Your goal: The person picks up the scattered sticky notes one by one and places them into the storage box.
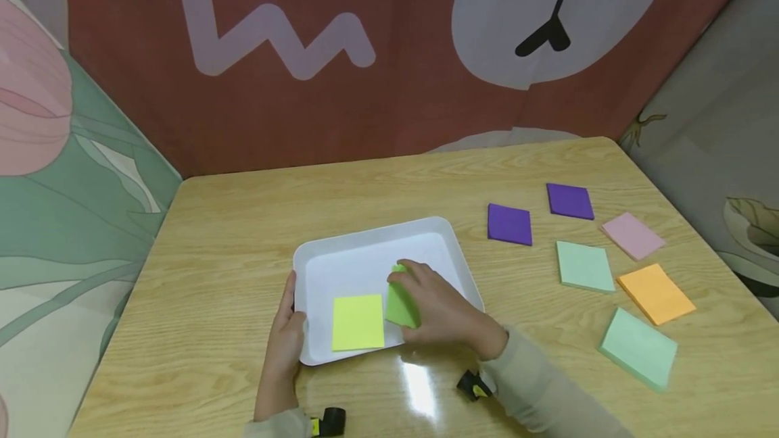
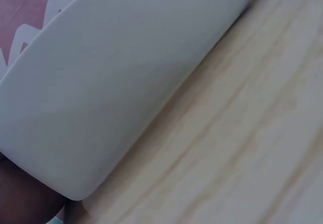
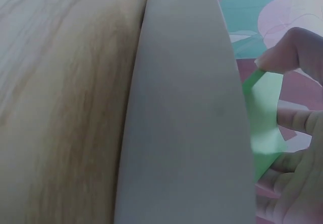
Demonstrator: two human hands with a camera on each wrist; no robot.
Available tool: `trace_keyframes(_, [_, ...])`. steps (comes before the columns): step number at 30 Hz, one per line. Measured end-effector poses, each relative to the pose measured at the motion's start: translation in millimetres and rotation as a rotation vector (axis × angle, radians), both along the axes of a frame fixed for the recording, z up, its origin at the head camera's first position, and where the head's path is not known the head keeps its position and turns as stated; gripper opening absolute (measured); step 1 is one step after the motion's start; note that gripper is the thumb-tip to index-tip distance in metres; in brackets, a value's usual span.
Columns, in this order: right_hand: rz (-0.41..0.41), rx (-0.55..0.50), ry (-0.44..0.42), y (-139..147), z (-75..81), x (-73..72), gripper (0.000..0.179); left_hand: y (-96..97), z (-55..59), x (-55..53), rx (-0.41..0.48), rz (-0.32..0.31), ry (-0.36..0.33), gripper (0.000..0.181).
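A white tray (image 1: 371,238) sits on the table in the head view. My left hand (image 1: 282,343) holds its left side, with the thumb at the rim and a finger stretched along the outer wall. Inside the tray lies a yellow sticky note pad (image 1: 358,323). Just right of it, my right hand (image 1: 441,306) pinches a green sticky note pad (image 1: 399,299), which is tilted. In the right wrist view the thumb and fingers grip the green pad's edges behind the tray wall (image 3: 186,108). The left wrist view shows mostly the tray's outer wall (image 2: 101,82).
Right of the tray lie several more pads: two purple ones (image 1: 510,224) (image 1: 569,201), a pink one (image 1: 633,236), an orange one (image 1: 656,294) and two mint green ones (image 1: 585,266) (image 1: 639,349). A patterned curtain (image 1: 304,120) hangs behind the wooden table (image 1: 213,255).
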State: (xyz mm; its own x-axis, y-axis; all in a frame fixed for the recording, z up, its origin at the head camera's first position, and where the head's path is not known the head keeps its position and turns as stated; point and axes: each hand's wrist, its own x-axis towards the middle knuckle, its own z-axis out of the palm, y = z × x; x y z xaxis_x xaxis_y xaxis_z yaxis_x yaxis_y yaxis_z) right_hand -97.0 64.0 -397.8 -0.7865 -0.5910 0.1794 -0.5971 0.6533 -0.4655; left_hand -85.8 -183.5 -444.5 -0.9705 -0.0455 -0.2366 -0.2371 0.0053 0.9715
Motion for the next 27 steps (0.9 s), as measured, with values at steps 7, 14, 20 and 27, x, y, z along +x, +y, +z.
trace_keyframes(7, [0.023, 0.011, 0.018, -4, -2.7, -1.2, 0.068, 0.6, -0.1, -0.1, 0.008, 0.003, 0.011, 0.064])
trace_keyframes(14, [0.055, 0.012, 0.006, -11, -4.7, -1.8, 0.067, 0.0, -0.6, -0.1, -0.014, 0.000, 0.000, 0.063])
trace_keyframes(20, [0.060, 0.007, -0.058, -20, -7.5, -1.4, 0.066, -0.5, -0.9, -0.2, -0.024, -0.003, 0.000, 0.063])
trace_keyframes(27, [0.111, 0.028, -0.044, -30, -9.5, -3.3, 0.065, 0.0, 0.3, 0.2, -0.016, -0.008, 0.000, 0.064])
